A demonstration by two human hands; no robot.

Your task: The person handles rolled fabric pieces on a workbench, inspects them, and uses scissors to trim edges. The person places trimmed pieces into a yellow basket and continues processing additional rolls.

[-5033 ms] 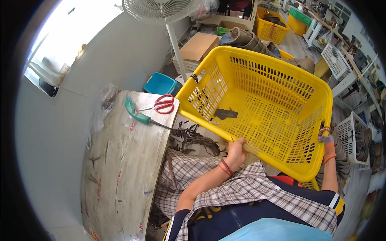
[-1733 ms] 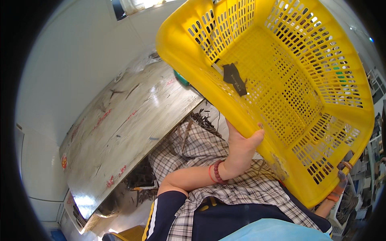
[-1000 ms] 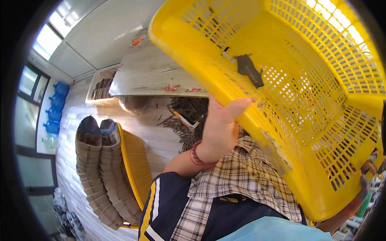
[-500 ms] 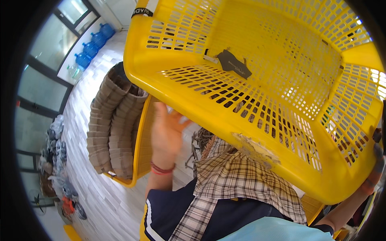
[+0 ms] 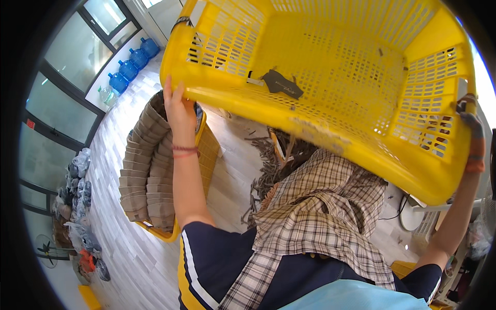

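A large yellow plastic basket [image 5: 320, 126], pierced with slots, hangs raised and tilted in front of me, its open side facing me. My left hand [image 5: 181, 111] is bare, with red bands at the wrist, and holds the basket's left near corner, fingers pointing up at the rim. My right hand [image 5: 473, 137], in a grey and orange glove, grips the right end of the basket; part of its fingers is hidden. A dark grey flat piece [image 5: 281, 84] with a light print lies inside the basket, and a few small scraps cling to its bottom and rim.
At the left, a second yellow basket [image 5: 209, 160] holds long stacks of brown-grey pieces [image 5: 147, 170]. Dark strips [image 5: 266, 165] lie heaped on the floor beyond my checked apron [image 5: 310, 217]. Blue water jugs [image 5: 128, 70] and bagged bundles [image 5: 77, 191] line the left wall.
My left hand, apart from the rim and blurred before, has risen onto the basket's left corner. The basket's near edge has lifted away from me, uncovering more floor and the dark strips.
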